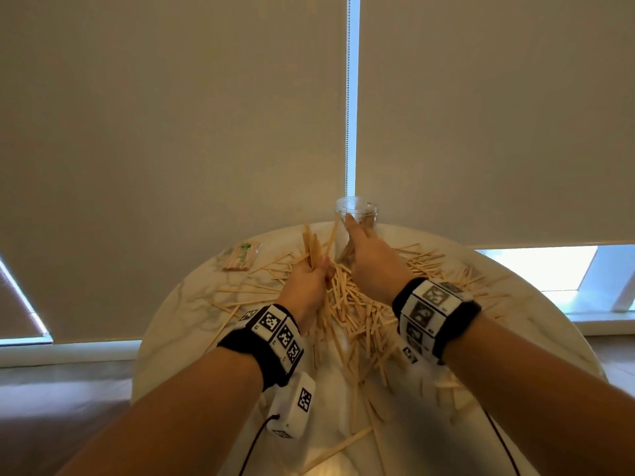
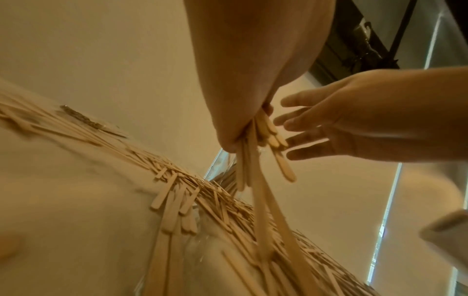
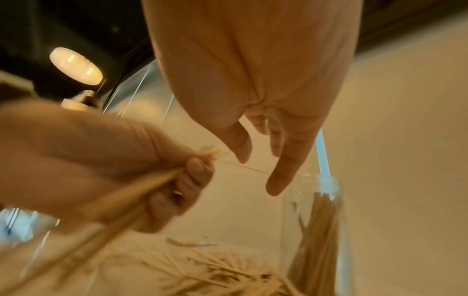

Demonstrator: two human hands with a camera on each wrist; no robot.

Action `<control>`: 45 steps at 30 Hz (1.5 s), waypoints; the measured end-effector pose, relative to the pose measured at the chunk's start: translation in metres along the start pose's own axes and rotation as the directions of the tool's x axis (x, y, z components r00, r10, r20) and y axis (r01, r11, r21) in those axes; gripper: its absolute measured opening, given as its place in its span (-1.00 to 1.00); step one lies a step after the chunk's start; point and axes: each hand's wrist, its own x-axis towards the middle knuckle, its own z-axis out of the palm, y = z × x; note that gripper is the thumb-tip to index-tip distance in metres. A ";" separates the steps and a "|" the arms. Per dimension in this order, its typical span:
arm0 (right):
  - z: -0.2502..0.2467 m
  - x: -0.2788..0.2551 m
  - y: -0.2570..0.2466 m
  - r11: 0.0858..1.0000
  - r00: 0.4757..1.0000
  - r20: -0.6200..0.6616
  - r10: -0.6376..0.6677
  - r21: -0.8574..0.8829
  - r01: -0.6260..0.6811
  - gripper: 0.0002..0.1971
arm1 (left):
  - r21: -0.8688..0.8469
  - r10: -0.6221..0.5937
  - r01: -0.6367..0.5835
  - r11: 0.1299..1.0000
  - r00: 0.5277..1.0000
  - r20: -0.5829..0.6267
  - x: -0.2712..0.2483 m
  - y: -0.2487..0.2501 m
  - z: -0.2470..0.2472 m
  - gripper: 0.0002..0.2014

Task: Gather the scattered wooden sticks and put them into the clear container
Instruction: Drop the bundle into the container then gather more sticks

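Pale wooden sticks (image 1: 357,314) lie scattered in a heap over the round marble table (image 1: 192,304). My left hand (image 1: 305,280) grips a bundle of sticks (image 1: 314,247) that juts upward from the fist; the left wrist view shows the same bundle (image 2: 255,160) hanging from the curled fingers. My right hand (image 1: 369,255) is stretched forward with straight fingers and holds nothing, its fingertips (image 3: 276,186) close to the clear container (image 1: 357,214). That container (image 3: 316,220) stands upright at the table's far edge with several sticks inside.
A small flat packet of thin sticks (image 1: 242,257) lies at the table's far left. Roller blinds (image 1: 171,132) hang just behind the table. Loose sticks (image 1: 336,448) also reach toward the near edge. Marker bands and a small camera box (image 1: 292,407) sit on my wrists.
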 end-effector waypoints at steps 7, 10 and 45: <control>-0.011 0.012 0.005 0.990 0.990 0.143 -0.015 -0.138 0.035 -0.77 | -0.115 0.026 -0.017 0.993 0.997 0.073 -0.009 0.004 0.006 -0.84; -0.014 0.001 -0.001 0.996 0.994 0.104 -0.036 -0.079 0.045 -0.84 | -0.061 0.031 -0.032 0.998 0.999 -0.015 -0.006 0.004 0.004 -0.78; 0.014 -0.057 -0.010 0.956 0.909 0.402 0.104 0.212 -0.204 -0.80 | -0.603 0.021 -0.129 0.787 0.983 -0.184 -0.003 0.057 -0.006 -0.81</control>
